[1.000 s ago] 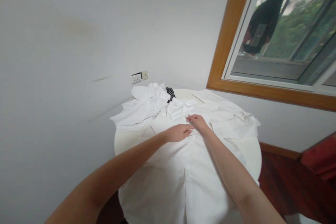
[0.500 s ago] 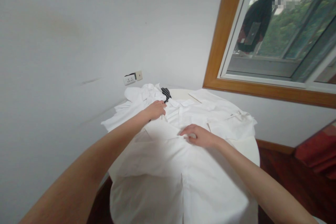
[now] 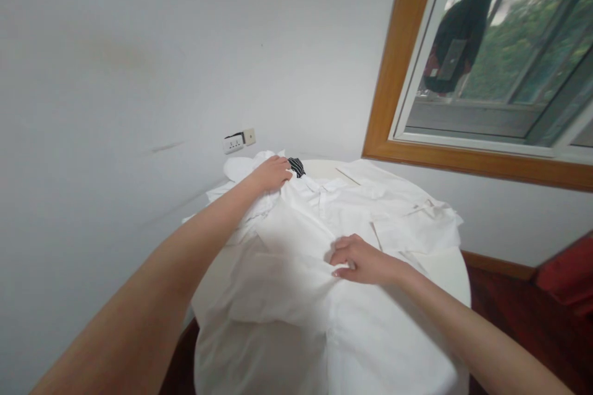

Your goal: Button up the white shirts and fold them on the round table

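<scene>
White cloth (image 3: 278, 287), apparent straightening—left hand (image 3: 273, 173) just beside the striped fabric (image 3: 298, 168), right hand (image 3: 354, 258) in front of it, both pinching folds; even tension seems needed next.

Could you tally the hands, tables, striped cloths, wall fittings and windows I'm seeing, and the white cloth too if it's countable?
Hands: 2 (left hand, right hand)
Table: 1
Striped cloth: 1
Wall fittings: 2 (white socket, beige plate)
Window: 1
Total: 7
The white cloth overlaps too much to count, so it's left out.
</scene>
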`<action>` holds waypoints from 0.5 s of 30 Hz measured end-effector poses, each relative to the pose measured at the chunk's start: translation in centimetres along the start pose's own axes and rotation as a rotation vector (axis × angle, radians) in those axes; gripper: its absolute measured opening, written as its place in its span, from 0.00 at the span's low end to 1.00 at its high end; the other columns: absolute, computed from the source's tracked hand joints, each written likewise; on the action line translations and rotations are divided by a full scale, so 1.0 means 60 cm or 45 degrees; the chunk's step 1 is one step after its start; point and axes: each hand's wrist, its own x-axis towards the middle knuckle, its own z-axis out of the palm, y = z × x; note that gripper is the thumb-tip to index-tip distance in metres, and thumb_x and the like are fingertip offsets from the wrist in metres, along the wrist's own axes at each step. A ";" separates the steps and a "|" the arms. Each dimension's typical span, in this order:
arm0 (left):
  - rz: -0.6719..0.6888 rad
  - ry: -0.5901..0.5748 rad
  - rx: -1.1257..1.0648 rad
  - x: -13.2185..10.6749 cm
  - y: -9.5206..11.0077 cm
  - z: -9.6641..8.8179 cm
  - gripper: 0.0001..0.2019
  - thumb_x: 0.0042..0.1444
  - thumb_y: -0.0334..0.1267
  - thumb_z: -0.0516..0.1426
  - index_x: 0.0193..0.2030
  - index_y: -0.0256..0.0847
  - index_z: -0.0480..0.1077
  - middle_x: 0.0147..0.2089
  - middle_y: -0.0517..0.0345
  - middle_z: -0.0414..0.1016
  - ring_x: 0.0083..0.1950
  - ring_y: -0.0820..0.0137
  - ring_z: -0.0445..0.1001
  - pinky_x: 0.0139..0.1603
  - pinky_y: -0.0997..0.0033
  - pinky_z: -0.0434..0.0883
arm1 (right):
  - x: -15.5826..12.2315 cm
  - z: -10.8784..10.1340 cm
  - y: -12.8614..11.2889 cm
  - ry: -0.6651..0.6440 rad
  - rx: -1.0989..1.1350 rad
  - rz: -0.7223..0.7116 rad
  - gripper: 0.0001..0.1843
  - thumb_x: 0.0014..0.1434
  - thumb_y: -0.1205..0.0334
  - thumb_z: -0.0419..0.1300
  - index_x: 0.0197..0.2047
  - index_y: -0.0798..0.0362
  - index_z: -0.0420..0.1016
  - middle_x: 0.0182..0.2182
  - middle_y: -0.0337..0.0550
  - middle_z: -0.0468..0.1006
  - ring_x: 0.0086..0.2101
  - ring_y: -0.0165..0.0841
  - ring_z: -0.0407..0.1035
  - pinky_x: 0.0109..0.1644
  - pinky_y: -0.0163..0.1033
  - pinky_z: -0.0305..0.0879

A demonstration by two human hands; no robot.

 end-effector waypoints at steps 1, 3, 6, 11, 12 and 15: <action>-0.014 0.031 0.043 0.000 -0.009 -0.003 0.11 0.55 0.35 0.51 0.34 0.43 0.75 0.48 0.48 0.73 0.57 0.60 0.61 0.59 0.57 0.53 | -0.007 -0.006 0.000 0.016 0.019 -0.015 0.07 0.59 0.58 0.58 0.34 0.48 0.76 0.34 0.41 0.76 0.39 0.33 0.69 0.50 0.39 0.59; -0.079 0.077 0.119 0.001 -0.025 -0.005 0.11 0.56 0.34 0.50 0.34 0.42 0.75 0.50 0.48 0.71 0.59 0.59 0.59 0.61 0.54 0.51 | -0.022 -0.017 0.002 0.069 0.069 -0.011 0.05 0.57 0.63 0.57 0.35 0.48 0.75 0.37 0.42 0.75 0.43 0.33 0.68 0.53 0.40 0.58; -0.225 0.118 0.141 0.004 -0.036 0.008 0.11 0.57 0.33 0.49 0.34 0.42 0.74 0.51 0.49 0.70 0.61 0.60 0.57 0.64 0.52 0.46 | -0.048 -0.025 0.014 0.119 0.140 0.037 0.05 0.55 0.65 0.57 0.35 0.48 0.73 0.38 0.41 0.75 0.43 0.34 0.68 0.54 0.42 0.59; -0.375 0.175 0.079 0.009 -0.030 0.051 0.14 0.58 0.31 0.46 0.34 0.40 0.73 0.52 0.45 0.68 0.64 0.60 0.54 0.65 0.50 0.41 | -0.099 -0.010 0.045 0.172 0.196 0.241 0.10 0.57 0.56 0.59 0.42 0.47 0.72 0.42 0.44 0.75 0.47 0.37 0.66 0.56 0.44 0.59; -0.400 0.177 0.065 0.009 -0.026 0.058 0.15 0.59 0.31 0.45 0.35 0.40 0.73 0.53 0.46 0.68 0.64 0.60 0.53 0.65 0.50 0.42 | -0.107 -0.005 0.050 0.195 0.208 0.288 0.13 0.56 0.53 0.59 0.44 0.47 0.71 0.44 0.45 0.74 0.48 0.38 0.66 0.56 0.43 0.59; -0.468 0.184 -0.005 0.010 -0.015 0.074 0.15 0.58 0.31 0.44 0.38 0.43 0.72 0.54 0.48 0.68 0.65 0.60 0.53 0.65 0.49 0.43 | -0.116 0.007 0.056 0.206 0.252 0.353 0.16 0.57 0.48 0.58 0.43 0.49 0.72 0.42 0.46 0.74 0.43 0.37 0.68 0.51 0.41 0.63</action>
